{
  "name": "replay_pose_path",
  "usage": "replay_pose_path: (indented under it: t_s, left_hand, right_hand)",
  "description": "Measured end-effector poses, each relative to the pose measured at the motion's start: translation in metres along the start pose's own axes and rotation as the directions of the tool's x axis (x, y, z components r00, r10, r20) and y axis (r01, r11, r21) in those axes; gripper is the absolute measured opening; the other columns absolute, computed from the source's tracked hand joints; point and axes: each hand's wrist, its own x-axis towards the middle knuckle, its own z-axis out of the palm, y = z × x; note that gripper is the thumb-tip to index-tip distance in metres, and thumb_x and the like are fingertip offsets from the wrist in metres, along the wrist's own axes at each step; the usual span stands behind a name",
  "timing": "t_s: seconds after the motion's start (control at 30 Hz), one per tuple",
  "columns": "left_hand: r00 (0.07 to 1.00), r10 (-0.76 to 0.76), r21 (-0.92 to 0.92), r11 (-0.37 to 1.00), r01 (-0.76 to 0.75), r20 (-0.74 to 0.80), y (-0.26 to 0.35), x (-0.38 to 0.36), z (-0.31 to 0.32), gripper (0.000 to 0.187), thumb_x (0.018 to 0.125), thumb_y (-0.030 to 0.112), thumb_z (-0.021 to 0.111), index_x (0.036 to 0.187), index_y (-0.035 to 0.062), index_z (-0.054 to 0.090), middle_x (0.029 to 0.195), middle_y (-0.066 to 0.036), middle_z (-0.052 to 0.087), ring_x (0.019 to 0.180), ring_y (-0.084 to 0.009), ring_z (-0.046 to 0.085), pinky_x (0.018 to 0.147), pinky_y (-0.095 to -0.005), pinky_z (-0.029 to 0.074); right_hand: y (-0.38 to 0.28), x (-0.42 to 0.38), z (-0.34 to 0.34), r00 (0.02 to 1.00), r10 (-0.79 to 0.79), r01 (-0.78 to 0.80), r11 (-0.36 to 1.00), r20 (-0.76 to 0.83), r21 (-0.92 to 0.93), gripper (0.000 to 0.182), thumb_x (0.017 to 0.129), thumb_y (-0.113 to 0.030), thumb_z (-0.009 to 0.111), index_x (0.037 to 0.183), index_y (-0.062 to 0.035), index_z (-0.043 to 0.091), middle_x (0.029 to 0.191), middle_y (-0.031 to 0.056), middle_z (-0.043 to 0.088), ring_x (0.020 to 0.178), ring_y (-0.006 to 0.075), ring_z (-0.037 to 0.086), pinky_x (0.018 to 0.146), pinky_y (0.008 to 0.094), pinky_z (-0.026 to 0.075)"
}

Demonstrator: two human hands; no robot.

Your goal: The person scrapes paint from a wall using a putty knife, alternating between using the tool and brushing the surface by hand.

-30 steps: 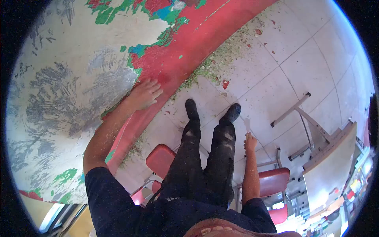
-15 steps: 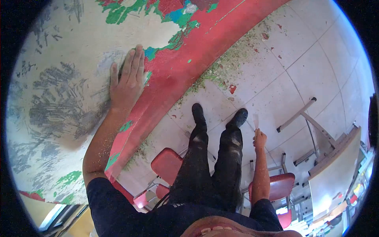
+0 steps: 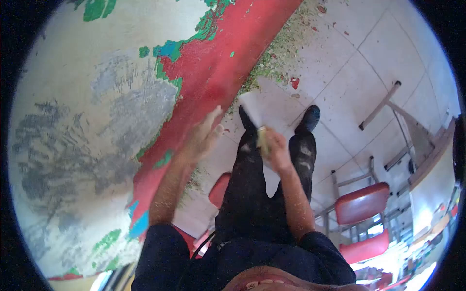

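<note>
My left hand [image 3: 206, 136] is open in front of the red band of the wall [image 3: 213, 63], its fingers apart and slightly blurred. Nothing shows in it. Closed round the pale handle of a scraper [image 3: 262, 138], my right hand [image 3: 275, 148] is at the middle of the view, over my legs. The scraper's flat blade [image 3: 250, 105] points up and left, blurred. The wall's scraped part [image 3: 116, 87] is white and grey, with green and blue paint patches along its border with the red.
Paint flakes [image 3: 279, 58] lie on the tiled floor [image 3: 349, 92] along the wall's foot. Red chairs [image 3: 361, 203] stand at the lower right, near a table [image 3: 427, 186] with metal legs. Another red chair [image 3: 220, 189] is beside my legs.
My left hand has come off the wall's scraped surface and moved right and down. My right hand has swung up and left with the scraper, nearer to my left hand. The view has shifted.
</note>
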Motion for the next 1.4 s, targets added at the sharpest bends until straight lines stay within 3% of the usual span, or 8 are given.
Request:
replay_pose_path:
  t_s: [0.13, 0.3, 0.37, 0.5, 0.57, 0.67, 1.1, 1.4]
  left_hand:
    - [0.989, -0.122, -0.601, 0.798, 0.045, -0.087, 0.012, -0.003, 0.004, 0.052, 0.098, 0.037, 0.028, 0.129, -0.0039, 0.035, 0.12, -0.02, 0.051, 0.106, -0.0285, 0.055, 0.092, -0.0381, 0.043]
    - [0.958, -0.15, -0.721, 0.689, -0.075, -0.243, 0.021, -0.01, -0.019, 0.043, 0.098, 0.031, 0.032, 0.117, -0.0052, 0.045, 0.095, -0.014, 0.058, 0.089, -0.0236, 0.059, 0.081, -0.0348, 0.048]
    - [0.963, -0.099, -0.786, 0.602, -0.142, -0.25, 0.019, -0.008, -0.026, 0.045, 0.098, 0.034, 0.033, 0.116, -0.005, 0.045, 0.091, -0.013, 0.058, 0.087, -0.0242, 0.06, 0.078, -0.0363, 0.049]
    - [0.943, -0.188, -0.748, 0.657, -0.088, -0.276, 0.038, 0.003, -0.036, 0.044, 0.096, 0.039, 0.035, 0.11, -0.0013, 0.045, 0.08, -0.012, 0.055, 0.068, -0.0262, 0.061, 0.062, -0.0364, 0.053]
    - [0.91, -0.271, -0.797, 0.596, -0.098, -0.315, 0.049, 0.01, -0.041, 0.036, 0.096, 0.037, 0.035, 0.099, 0.0031, 0.045, 0.068, -0.007, 0.05, 0.052, -0.0219, 0.055, 0.051, -0.0338, 0.05]
    - [0.88, -0.289, -0.75, 0.652, -0.107, -0.377, 0.072, 0.025, -0.05, 0.029, 0.097, 0.034, 0.035, 0.091, 0.007, 0.043, 0.061, -0.004, 0.042, 0.045, -0.017, 0.046, 0.045, -0.0315, 0.043]
    - [0.862, -0.402, -0.789, 0.614, 0.006, -0.307, 0.066, 0.02, -0.049, 0.027, 0.097, 0.031, 0.036, 0.081, 0.0104, 0.041, 0.053, 0.0, 0.035, 0.038, -0.0134, 0.037, 0.043, -0.0307, 0.04]
    - [0.896, -0.342, -0.744, 0.668, 0.021, -0.282, 0.078, 0.031, -0.067, 0.032, 0.097, 0.037, 0.037, 0.078, 0.0111, 0.04, 0.053, 0.001, 0.035, 0.039, -0.0126, 0.035, 0.042, -0.0305, 0.037]
  right_hand:
    - [-0.001, -0.017, 0.091, 0.966, -0.151, 0.12, 0.981, 0.209, 0.154, 0.036, 0.095, -0.016, 0.044, 0.128, -0.0016, 0.048, 0.067, -0.0008, 0.051, 0.046, 0.0044, 0.041, 0.039, 0.02, 0.032]
    - [-0.006, -0.024, 0.153, 0.955, -0.261, 0.221, 0.944, 0.142, 0.247, 0.032, 0.093, -0.013, 0.05, 0.122, 0.0003, 0.053, 0.075, -0.002, 0.056, 0.057, 0.0026, 0.044, 0.049, 0.0193, 0.037]
    - [-0.001, -0.021, 0.167, 0.937, -0.33, 0.293, 0.923, 0.119, 0.248, 0.031, 0.09, -0.01, 0.055, 0.119, 0.0012, 0.056, 0.09, 0.0016, 0.062, 0.078, 0.0053, 0.051, 0.067, 0.0215, 0.044]
    - [-0.013, -0.019, 0.174, 0.91, -0.393, 0.364, 0.91, 0.135, 0.197, 0.027, 0.089, -0.011, 0.056, 0.112, 0.0033, 0.059, 0.094, 0.0039, 0.064, 0.085, 0.0057, 0.052, 0.075, 0.0229, 0.045]
    - [-0.024, -0.019, 0.177, 0.898, -0.423, 0.408, 0.904, 0.123, 0.127, 0.024, 0.089, -0.011, 0.056, 0.106, 0.0045, 0.062, 0.086, 0.0027, 0.064, 0.08, 0.0046, 0.051, 0.071, 0.0223, 0.045]
    - [-0.034, -0.015, 0.186, 0.917, -0.381, 0.336, 0.898, 0.118, 0.285, 0.02, 0.088, -0.012, 0.056, 0.092, 0.0063, 0.064, 0.071, 0.0001, 0.059, 0.071, 0.0034, 0.048, 0.061, 0.0227, 0.043]
    - [-0.034, -0.022, 0.188, 0.972, -0.189, 0.132, 0.928, 0.136, 0.347, 0.03, 0.089, -0.017, 0.057, 0.068, 0.0041, 0.057, 0.058, -0.005, 0.044, 0.06, 0.002, 0.041, 0.049, 0.0244, 0.035]
    - [-0.042, -0.016, 0.204, 0.941, -0.31, 0.245, 0.901, 0.134, 0.358, 0.037, 0.091, -0.025, 0.056, 0.066, 0.002, 0.054, 0.057, -0.0066, 0.04, 0.058, 0.0025, 0.038, 0.047, 0.0248, 0.033]
